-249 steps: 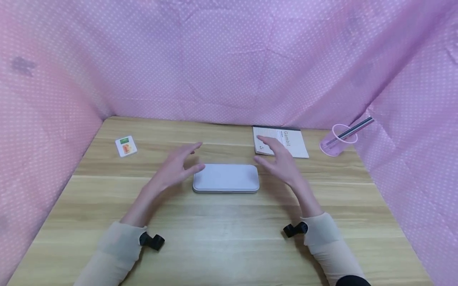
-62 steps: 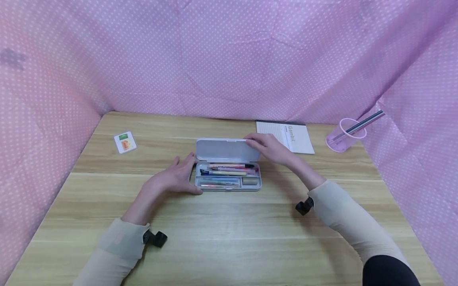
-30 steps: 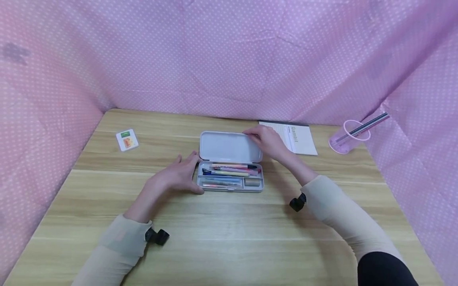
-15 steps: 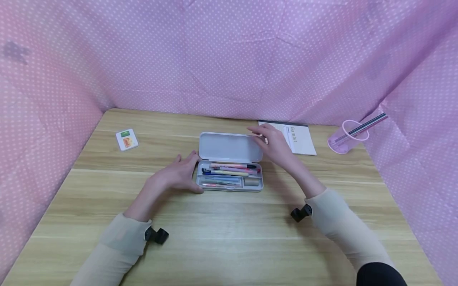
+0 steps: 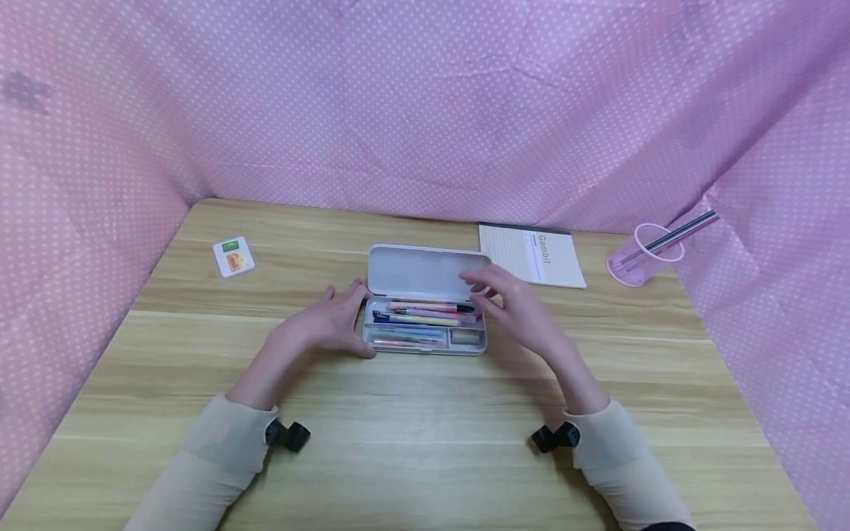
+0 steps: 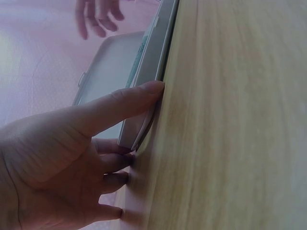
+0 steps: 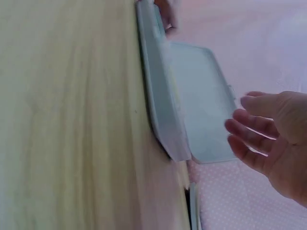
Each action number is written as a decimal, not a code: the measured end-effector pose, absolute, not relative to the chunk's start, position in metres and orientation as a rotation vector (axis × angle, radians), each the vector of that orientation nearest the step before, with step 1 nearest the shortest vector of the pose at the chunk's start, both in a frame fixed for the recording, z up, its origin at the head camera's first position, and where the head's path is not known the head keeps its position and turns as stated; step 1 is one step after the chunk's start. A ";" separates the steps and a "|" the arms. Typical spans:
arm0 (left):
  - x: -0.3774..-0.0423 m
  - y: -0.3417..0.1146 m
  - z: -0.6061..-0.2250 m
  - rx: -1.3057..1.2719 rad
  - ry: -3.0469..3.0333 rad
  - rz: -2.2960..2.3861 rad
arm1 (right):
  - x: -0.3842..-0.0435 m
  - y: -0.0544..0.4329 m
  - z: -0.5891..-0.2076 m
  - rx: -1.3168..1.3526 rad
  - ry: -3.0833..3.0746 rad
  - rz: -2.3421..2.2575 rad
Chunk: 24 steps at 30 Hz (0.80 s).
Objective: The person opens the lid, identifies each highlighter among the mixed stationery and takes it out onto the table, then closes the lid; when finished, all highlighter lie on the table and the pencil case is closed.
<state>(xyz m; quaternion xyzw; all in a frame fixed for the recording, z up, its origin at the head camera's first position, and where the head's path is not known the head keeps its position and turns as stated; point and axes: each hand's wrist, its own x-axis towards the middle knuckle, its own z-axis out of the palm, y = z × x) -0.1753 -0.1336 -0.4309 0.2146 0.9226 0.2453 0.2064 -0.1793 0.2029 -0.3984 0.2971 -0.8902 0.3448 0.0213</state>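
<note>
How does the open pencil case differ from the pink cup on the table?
The pencil case is pale and rectangular; the cup is pink and round. The case has a lid, the cup none. The left hand touches the case; no hand touches the cup. Both hold slender items.

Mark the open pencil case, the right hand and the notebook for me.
Pencil case (image 5: pixel 420 272): head view, on the bare inside of its raised lid.
Right hand (image 5: pixel 516 310): head view, on the back of the hand.
Notebook (image 5: pixel 533 257): head view, mid-cover.
</note>
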 end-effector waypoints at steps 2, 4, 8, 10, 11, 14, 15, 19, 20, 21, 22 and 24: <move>-0.175 -0.134 -0.431 0.598 2.571 0.681 | -0.179 0.201 -0.403 0.941 -2.806 1.042; -0.175 -0.134 -0.431 0.601 2.567 0.685 | -0.178 0.200 -0.405 0.955 -2.845 1.016; -0.175 -0.132 -0.431 0.604 2.561 0.694 | -0.178 0.200 -0.411 0.976 -2.896 0.930; -0.174 -0.132 -0.430 0.598 2.562 0.693 | -0.178 0.199 -0.413 1.008 -2.894 0.900; -0.174 -0.132 -0.430 0.594 2.561 0.691 | -0.178 0.199 -0.414 1.024 -2.889 0.888; -0.173 -0.133 -0.429 0.580 2.559 0.688 | -0.179 0.197 -0.416 1.070 -2.875 0.857; -0.173 -0.133 -0.428 0.580 2.560 0.686 | -0.180 0.197 -0.416 1.083 -2.873 0.845; -0.173 -0.133 -0.427 0.583 2.560 0.688 | -0.181 0.196 -0.419 1.125 -2.890 0.760; -0.173 -0.133 -0.427 0.584 2.561 0.689 | -0.181 0.196 -0.419 1.133 -2.897 0.737; -0.173 -0.133 -0.426 0.585 2.560 0.688 | -0.181 0.195 -0.420 1.136 -2.906 0.723; -0.172 -0.133 -0.425 0.582 2.558 0.688 | -0.181 0.195 -0.421 1.139 -2.914 0.709; -0.172 -0.133 -0.425 0.579 2.555 0.689 | -0.180 0.194 -0.422 1.140 -2.928 0.697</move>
